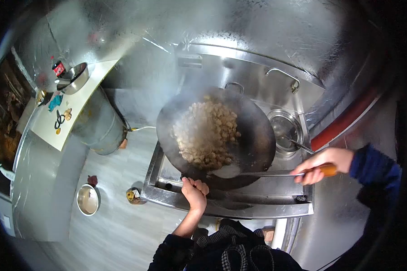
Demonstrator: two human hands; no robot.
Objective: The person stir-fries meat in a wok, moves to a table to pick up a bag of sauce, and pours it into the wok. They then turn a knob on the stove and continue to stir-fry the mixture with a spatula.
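Observation:
Over the stove sits a large dark wok [257, 135], with steam rising from it. Browned, chopped pieces of food [208, 131] are heaped on its left side. My left hand [196, 193] is closed at the wok's near rim; the part it grips is hidden under the fingers. My right hand [324, 163] is wrapped around the wooden handle of a long metal wok spatula [273, 174]. The spatula's blade lies inside the wok at the near edge of the food.
A metal pot with a ladle [285, 131] stands right of the wok, below a curved faucet [282, 74]. At left, a counter [49, 131] bears a steel bowl [74, 80] and a cola bottle [58, 68]. A basin [87, 200] and a yellow-labelled container [133, 195] stand on the floor.

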